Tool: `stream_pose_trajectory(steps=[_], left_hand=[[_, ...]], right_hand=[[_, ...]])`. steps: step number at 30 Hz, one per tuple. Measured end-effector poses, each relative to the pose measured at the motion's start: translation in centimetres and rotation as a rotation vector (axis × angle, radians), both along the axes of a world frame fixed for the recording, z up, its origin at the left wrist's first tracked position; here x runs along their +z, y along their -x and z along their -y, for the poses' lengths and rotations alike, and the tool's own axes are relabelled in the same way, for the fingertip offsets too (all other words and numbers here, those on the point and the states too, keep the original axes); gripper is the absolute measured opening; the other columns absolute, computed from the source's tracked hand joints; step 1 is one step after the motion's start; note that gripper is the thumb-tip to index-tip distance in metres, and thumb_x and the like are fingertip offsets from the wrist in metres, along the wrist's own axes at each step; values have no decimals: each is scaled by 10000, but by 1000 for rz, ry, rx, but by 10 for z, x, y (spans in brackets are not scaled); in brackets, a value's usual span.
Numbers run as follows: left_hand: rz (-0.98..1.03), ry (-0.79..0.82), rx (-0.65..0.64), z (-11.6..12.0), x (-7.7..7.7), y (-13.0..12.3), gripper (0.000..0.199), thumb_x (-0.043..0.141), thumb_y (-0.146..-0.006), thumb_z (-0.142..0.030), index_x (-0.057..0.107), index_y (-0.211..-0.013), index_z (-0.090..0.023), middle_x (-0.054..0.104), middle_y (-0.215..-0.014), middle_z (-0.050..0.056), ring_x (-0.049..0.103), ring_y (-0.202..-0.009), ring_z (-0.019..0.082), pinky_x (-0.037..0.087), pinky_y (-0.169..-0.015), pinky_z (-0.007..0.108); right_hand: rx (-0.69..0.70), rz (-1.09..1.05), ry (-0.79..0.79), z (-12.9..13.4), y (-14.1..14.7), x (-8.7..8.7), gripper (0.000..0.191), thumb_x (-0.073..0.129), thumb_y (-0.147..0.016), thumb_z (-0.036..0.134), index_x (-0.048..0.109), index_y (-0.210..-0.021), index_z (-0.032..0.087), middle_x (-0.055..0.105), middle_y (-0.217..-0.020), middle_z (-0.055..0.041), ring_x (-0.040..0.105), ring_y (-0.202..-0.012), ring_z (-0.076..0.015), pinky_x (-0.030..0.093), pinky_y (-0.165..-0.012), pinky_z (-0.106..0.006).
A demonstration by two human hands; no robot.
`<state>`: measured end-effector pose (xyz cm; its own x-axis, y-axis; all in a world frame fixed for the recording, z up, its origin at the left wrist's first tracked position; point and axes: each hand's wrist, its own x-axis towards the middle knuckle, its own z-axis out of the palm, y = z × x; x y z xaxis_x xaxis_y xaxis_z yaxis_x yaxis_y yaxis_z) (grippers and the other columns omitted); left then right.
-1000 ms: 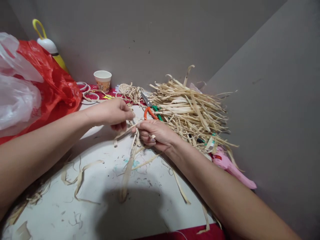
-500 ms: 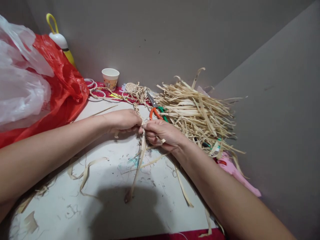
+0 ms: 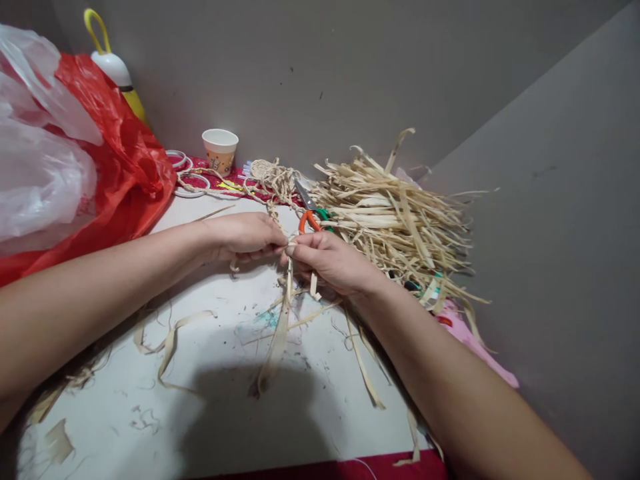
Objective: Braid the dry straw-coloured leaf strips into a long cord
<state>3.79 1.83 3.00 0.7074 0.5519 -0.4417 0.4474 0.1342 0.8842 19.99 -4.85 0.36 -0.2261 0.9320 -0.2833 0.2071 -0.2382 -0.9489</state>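
Observation:
My left hand (image 3: 250, 237) and my right hand (image 3: 327, 259) meet at the middle of the white board, both with fingers pinched on a braided straw cord (image 3: 273, 212). The cord runs from the fingertips back toward a woven straw coil (image 3: 261, 169). Below the fingers hangs a loose straw strip (image 3: 281, 333), its lower end blurred. A short strip end shows under my right hand. Just behind my right hand lie scissors (image 3: 309, 217) with orange and green handles.
A large pile of dry straw (image 3: 395, 213) lies at the right, beside a pink object (image 3: 475, 347). A paper cup (image 3: 221, 152), white rings (image 3: 193, 185) and a yellow bottle (image 3: 133, 103) stand behind. Red and white plastic bags (image 3: 135, 173) fill the left. Loose strips (image 3: 170, 350) lie on the board (image 3: 125, 440).
The hanging strip has swung slightly right, and the short strip end under my right hand now points downward. Both hands remain together at the cord. The view has shifted slightly.

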Motion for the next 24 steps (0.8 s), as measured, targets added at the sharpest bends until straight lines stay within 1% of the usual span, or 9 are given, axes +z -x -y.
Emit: stream_pose_trajectory(steps=[5,7,10,13,15,17,19,21,24], left_hand=[[18,-5,30,2,1,0,232,539,-730,-157,549,-499,-146,328,-420,-49,233,-330,46,144,-351,220],[7,-53,39,3,0,0,247,551,-726,-164,513,-481,-159,334,-406,-48,244,-327,51,155,-353,221],[-49,-150,55,5,0,-1,250,567,-719,-173,478,-485,-176,327,-381,-54,249,-324,58,169,-356,222],[-110,-238,80,8,0,-2,209,569,-715,-165,504,-516,-174,327,-365,-59,254,-321,60,163,-353,221],[-121,-270,84,10,0,-3,194,570,-707,-154,511,-523,-170,323,-363,-64,253,-320,55,157,-351,215],[-113,-285,93,11,0,-3,199,565,-700,-140,501,-513,-170,329,-368,-64,252,-322,50,159,-349,210],[-80,-271,108,12,-1,-3,241,551,-701,-129,467,-480,-173,330,-369,-61,255,-324,50,163,-345,209],[-38,-212,117,13,-1,-4,296,537,-712,-122,422,-445,-176,310,-360,-61,247,-319,49,158,-339,211],[21,-101,129,13,-1,-4,352,529,-732,-119,394,-412,-172,302,-351,-59,236,-308,41,152,-330,209]], right_hand=[[77,149,-85,2,-1,5,262,534,-825,372,567,-702,144,386,-512,57,291,-424,-54,233,-398,-189],[92,214,-105,3,-2,11,272,544,-823,381,545,-685,146,395,-522,53,315,-434,-57,249,-405,-190],[67,290,-119,6,-2,20,230,553,-819,324,546,-683,139,422,-527,45,348,-441,-56,267,-407,-180],[32,278,-85,9,0,26,194,523,-824,263,569,-689,131,410,-478,54,323,-389,-44,251,-379,-168],[29,244,-33,12,5,26,209,487,-831,250,563,-670,142,413,-430,58,302,-333,-43,235,-347,-172],[26,221,16,16,12,24,223,446,-834,240,554,-658,155,454,-407,48,304,-295,-51,232,-325,-181],[18,241,32,19,20,21,222,430,-823,225,551,-647,163,508,-416,29,347,-291,-64,254,-327,-187],[-1,307,10,22,26,16,207,438,-802,204,551,-633,166,524,-417,22,379,-300,-75,262,-337,-193],[-20,412,-118,24,31,11,204,451,-771,157,536,-585,167,484,-390,30,375,-326,-79,245,-368,-204]])
